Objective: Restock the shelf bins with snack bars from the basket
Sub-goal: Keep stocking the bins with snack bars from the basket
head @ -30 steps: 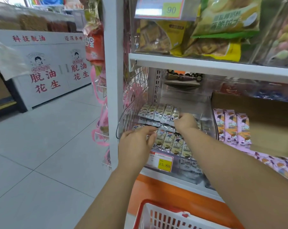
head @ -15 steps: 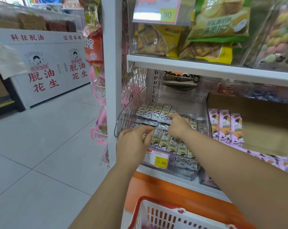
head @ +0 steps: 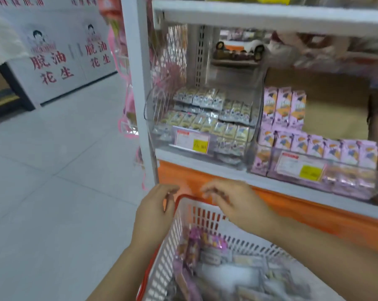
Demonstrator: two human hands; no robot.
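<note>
Head view: shows both hands gone from the clear bin (head: 150,111) and dropped to the basket (head: 183,222). Finds the left hand (head: 155,211) just outside its rim, fingers loosely curled, holding nothing; the right hand (head: 233,205) above the far rim, likewise slack and empty. Leaves grey-wrapped bars (head: 207,118) ranked in the bin, more snack bars (head: 207,242) heaped in the basket. Suggests one load placed, next pick due

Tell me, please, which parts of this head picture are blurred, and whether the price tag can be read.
Head view: motion blur smears the left hand, the right hand and the snack packs in the basket; head view: the price tag on the clear bin is too soft to read; light is flat, without hard shadows.
</note>
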